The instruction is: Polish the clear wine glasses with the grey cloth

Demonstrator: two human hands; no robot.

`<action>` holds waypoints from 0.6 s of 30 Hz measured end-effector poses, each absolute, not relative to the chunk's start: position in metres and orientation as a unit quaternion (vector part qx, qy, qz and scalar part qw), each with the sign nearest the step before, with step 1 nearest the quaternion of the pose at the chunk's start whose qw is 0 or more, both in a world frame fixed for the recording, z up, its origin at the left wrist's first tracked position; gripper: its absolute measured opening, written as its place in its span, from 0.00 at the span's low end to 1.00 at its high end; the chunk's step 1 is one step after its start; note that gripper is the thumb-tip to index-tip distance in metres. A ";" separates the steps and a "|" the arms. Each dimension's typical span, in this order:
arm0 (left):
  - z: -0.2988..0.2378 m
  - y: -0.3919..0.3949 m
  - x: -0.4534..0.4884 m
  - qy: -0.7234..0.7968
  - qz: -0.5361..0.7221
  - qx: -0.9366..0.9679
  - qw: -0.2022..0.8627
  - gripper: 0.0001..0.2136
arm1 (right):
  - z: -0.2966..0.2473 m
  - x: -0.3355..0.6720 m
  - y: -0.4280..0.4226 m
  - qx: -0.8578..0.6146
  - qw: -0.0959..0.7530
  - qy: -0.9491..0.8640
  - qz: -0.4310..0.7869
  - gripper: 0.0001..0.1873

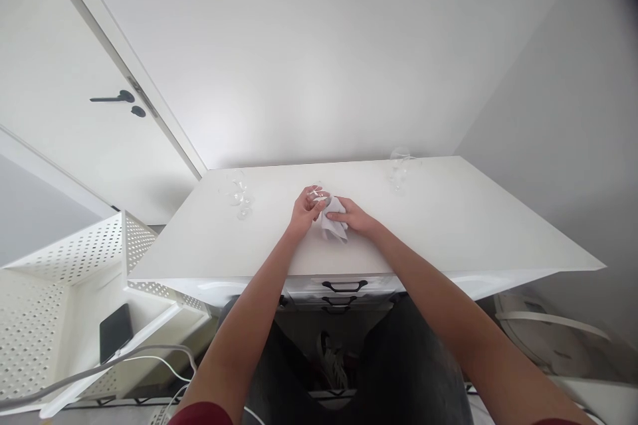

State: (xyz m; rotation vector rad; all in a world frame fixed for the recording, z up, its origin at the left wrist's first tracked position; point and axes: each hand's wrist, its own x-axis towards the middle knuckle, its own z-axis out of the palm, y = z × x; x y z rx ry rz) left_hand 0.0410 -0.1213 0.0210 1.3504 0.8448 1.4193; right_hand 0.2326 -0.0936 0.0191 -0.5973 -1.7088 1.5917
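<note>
Over the middle of the white cabinet top (279,246), my left hand (303,209) is closed around a clear wine glass (318,192); its bowl shows above the fingers, while the lower part is hidden. A pale cloth (335,226) is gripped in my right hand (351,214) and pressed against the glass, its loose end hanging below. To the left stand see-through stemmed glasses (240,196), their outlines faint. Toward the back right is more clear stemmed glassware (399,166), too faint to separate.
A plain wall rises behind the cabinet. Drawers with black handles (343,286) face my knees. At the lower left, a white perforated shelf unit (90,265) holds a dark tablet-like object (115,332), with cables nearby. A door with a black handle (112,97) is at upper left.
</note>
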 end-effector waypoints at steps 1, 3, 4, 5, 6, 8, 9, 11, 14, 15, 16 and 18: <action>0.021 -0.121 0.041 0.350 0.585 0.551 0.481 0.30 | 0.018 0.232 -0.093 -0.244 0.367 -0.666 0.601 0.24; 0.020 -0.121 0.040 0.353 0.592 0.544 0.478 0.29 | 0.015 0.230 -0.091 -0.269 0.380 -0.645 0.606 0.24; 0.020 -0.121 0.040 0.351 0.594 0.543 0.479 0.28 | 0.014 0.230 -0.090 -0.280 0.379 -0.622 0.626 0.25; 0.020 -0.121 0.040 0.345 0.593 0.546 0.481 0.28 | 0.013 0.230 -0.089 -0.288 0.371 -0.596 0.651 0.27; 0.020 -0.121 0.041 0.338 0.592 0.550 0.483 0.27 | 0.013 0.231 -0.088 -0.295 0.360 -0.574 0.674 0.28; 0.020 -0.121 0.041 0.326 0.588 0.558 0.487 0.26 | 0.014 0.233 -0.088 -0.301 0.344 -0.557 0.693 0.29; 0.020 -0.121 0.041 0.323 0.587 0.559 0.487 0.26 | 0.015 0.234 -0.089 -0.299 0.344 -0.569 0.684 0.28; 0.019 -0.120 0.041 0.325 0.589 0.556 0.488 0.27 | 0.018 0.235 -0.090 -0.289 0.357 -0.611 0.645 0.26; 0.018 -0.119 0.041 0.338 0.595 0.548 0.482 0.28 | 0.018 0.233 -0.090 -0.276 0.371 -0.645 0.608 0.26; 0.017 -0.119 0.041 0.341 0.595 0.547 0.480 0.27 | 0.017 0.232 -0.089 -0.279 0.377 -0.638 0.611 0.26; 0.017 -0.118 0.041 0.344 0.595 0.548 0.477 0.27 | 0.016 0.230 -0.088 -0.283 0.385 -0.627 0.615 0.26; 0.016 -0.117 0.041 0.343 0.592 0.554 0.475 0.26 | 0.013 0.229 -0.085 -0.298 0.408 -0.602 0.618 0.25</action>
